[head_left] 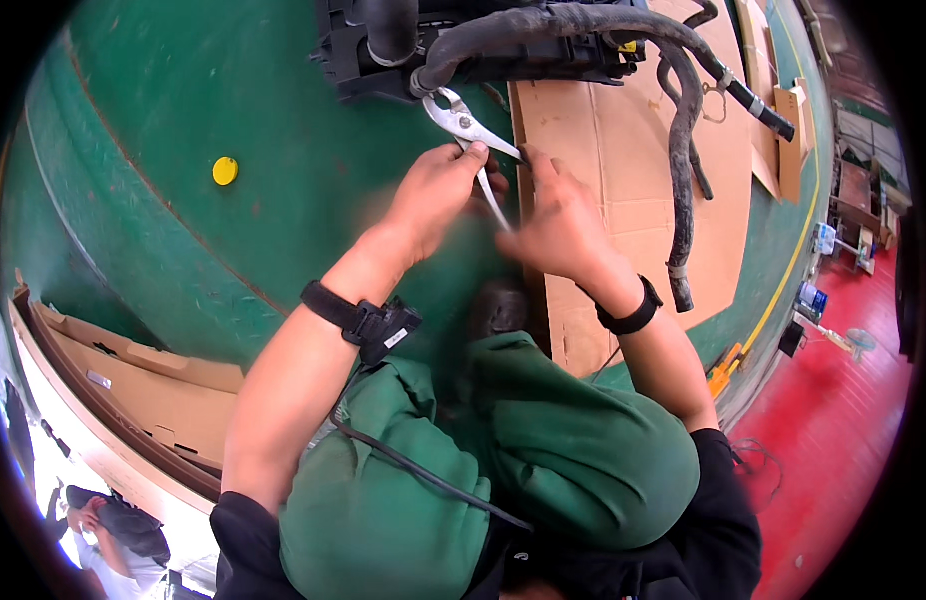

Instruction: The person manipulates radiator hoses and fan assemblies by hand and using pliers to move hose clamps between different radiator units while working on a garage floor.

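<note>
Silver slip-joint pliers [464, 122] reach up to the end of a thick black hose [523, 25], where it meets a black plastic unit [573, 62]. Their jaws are at the hose's lower end; whether they grip a clamp there is too small to tell. My left hand [430, 195] is closed on the pliers just below the pivot, its thumb on the metal. With its fingers around the spread handle ends, my right hand [566, 222] holds the pliers from the right, slightly smeared by motion.
Flattened cardboard [633, 150] lies under the unit on the green floor [313, 60]. A thinner black hose [683, 180] hangs across it. A yellow cap [225, 171] sits at left. An open cardboard box [153, 390] stands at lower left, near another person [113, 535].
</note>
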Demonstrator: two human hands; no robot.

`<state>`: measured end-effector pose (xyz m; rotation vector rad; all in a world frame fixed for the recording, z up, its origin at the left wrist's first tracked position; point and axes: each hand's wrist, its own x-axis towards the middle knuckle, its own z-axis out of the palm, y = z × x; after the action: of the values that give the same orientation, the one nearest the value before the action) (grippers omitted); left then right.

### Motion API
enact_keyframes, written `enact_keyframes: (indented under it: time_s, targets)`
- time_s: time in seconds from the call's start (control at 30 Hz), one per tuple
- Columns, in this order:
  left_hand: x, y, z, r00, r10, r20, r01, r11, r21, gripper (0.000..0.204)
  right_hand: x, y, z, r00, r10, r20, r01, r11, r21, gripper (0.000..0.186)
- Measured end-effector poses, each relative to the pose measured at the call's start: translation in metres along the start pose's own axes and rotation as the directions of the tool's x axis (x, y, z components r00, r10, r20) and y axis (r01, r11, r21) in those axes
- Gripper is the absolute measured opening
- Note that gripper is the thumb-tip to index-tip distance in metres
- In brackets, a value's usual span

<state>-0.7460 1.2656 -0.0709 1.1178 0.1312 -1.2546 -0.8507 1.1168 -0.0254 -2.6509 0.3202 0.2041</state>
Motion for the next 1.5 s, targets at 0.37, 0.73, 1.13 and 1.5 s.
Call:
enact_keyframes:
  time_s: [0.37,0.73,1.13,1.5]
  targets:
    - [0.005,-0.005,-0.001,0.999,-0.024,0.028,0.025,0.999,-0.046,0.036,0.003,0.0,0.001,0.999,0.05,-0.001,-0.05,0.992,-0.12,0.081]
    - [-0.007,-0.024,-0.018,0.997,0.063,-0.046,-0.053,0.98,0.192,0.022,-0.014,-0.007,0.016,0.981,0.156,-0.117,-0.151,0.987,0.049,0.07]
    - [-0.022,-0.006,-0.034,0.969,0.129,-0.21,-0.078,0.969,0.234,0.017,-0.001,-0.021,0.036,0.958,0.254,-0.134,-0.173,0.883,0.436,0.04]
    - [-0.021,-0.018,-0.022,0.96,0.185,-0.211,-0.15,0.974,0.171,0.018,0.0,-0.028,0.048,0.94,0.337,0.06,-0.308,0.758,0.575,0.049]
